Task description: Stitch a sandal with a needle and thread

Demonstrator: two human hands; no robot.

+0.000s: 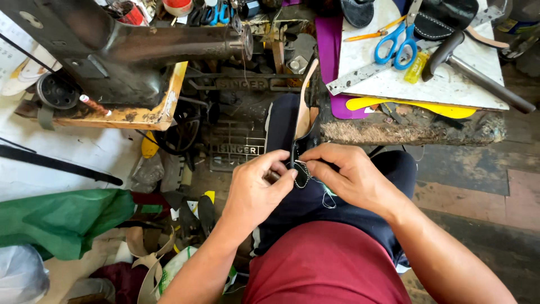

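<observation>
My left hand (260,188) and my right hand (346,174) meet over my lap, both pinching a small black piece (301,171) with pale stitches along its edge. A tan leather strip (304,104) rises from the piece, pointing away from me, beside a dark panel (279,126). A light green thread (327,194) hangs below my right fingers. My knees in dark trousers (315,214) lie under the work. Any needle is too small to make out.
An old black sewing machine (129,53) stands on a worn yellow-edged table at upper left. At upper right a white slab (444,84) bears blue scissors (396,45), a metal ruler (360,76) and a hammer (478,76). Green cloth (62,222) and scraps litter the floor at left.
</observation>
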